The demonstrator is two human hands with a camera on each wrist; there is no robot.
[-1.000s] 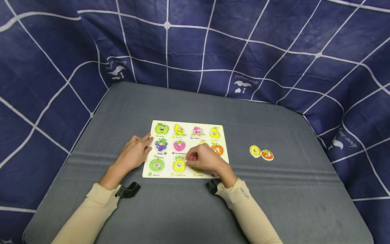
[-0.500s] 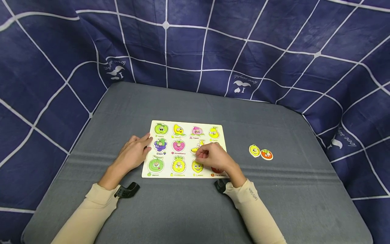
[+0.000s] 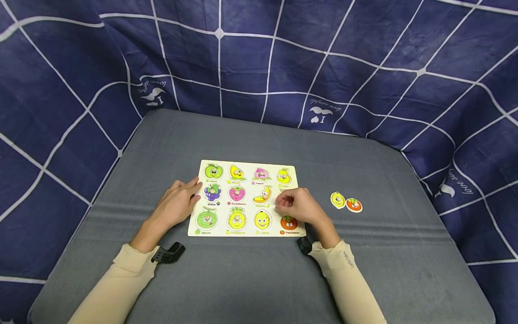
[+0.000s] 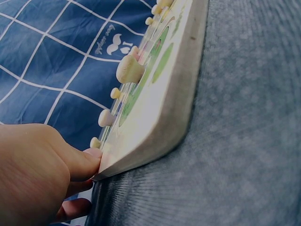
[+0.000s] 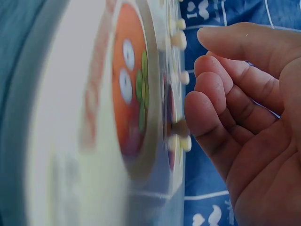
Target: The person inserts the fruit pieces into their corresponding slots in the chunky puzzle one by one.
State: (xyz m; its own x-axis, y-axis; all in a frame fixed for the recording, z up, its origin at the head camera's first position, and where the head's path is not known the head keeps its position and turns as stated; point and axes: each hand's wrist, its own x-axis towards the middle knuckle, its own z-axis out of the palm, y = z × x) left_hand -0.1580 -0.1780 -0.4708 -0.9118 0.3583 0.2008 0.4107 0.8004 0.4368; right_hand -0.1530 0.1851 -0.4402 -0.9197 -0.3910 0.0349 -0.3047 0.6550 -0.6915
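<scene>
A cream fruit puzzle board (image 3: pixel 249 230) lies flat on the grey surface, with knobbed fruit pieces in rows. My left hand (image 3: pixel 176 201) rests at its left edge; in the left wrist view the thumb touches the board's edge near a corner. My right hand (image 3: pixel 301 206) hovers over the board's right side, fingers loosely bent and holding nothing. It partly hides the right column. Below it, the persimmon picture (image 5: pixel 129 80) shows no knob in the right wrist view. The banana (image 3: pixel 262 195) and the lemon picture (image 3: pixel 262 220) are uncovered.
Right of the board, a loose lemon piece (image 3: pixel 337 200) and a loose persimmon piece (image 3: pixel 354 205) lie side by side. A dark blue checked cloth (image 3: pixel 243 58) stands around the back and sides of the grey table (image 3: pixel 251 279).
My right hand has moved right across the board, from beside the pineapple past the lemon and banana, uncovering them. My left hand stays at the left edge.
</scene>
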